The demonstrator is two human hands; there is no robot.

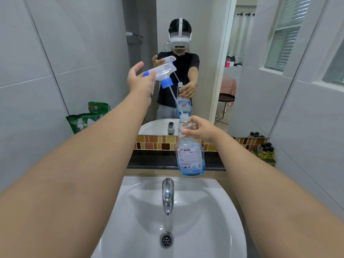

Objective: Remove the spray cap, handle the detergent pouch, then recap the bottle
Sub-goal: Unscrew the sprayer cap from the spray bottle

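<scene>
My left hand (140,81) holds a clear spray cap (164,72) with a blue nozzle and blue collar, lifted up and to the left of the bottle. Its thin dip tube slants down, and the tip is still inside the bottle's open neck. My right hand (202,129) grips the neck of the clear bottle (189,155), which holds blue liquid in its lower part and hangs above the dark ledge behind the sink. A green detergent pouch (81,121) leans against the wall at the left, untouched.
A white sink (219,211) with a chrome tap (167,194) lies directly below. A mirror (204,25) ahead reflects a person with a headset. Small dark-capped bottles (266,148) stand on the ledge at the right. Tiled walls close in on both sides.
</scene>
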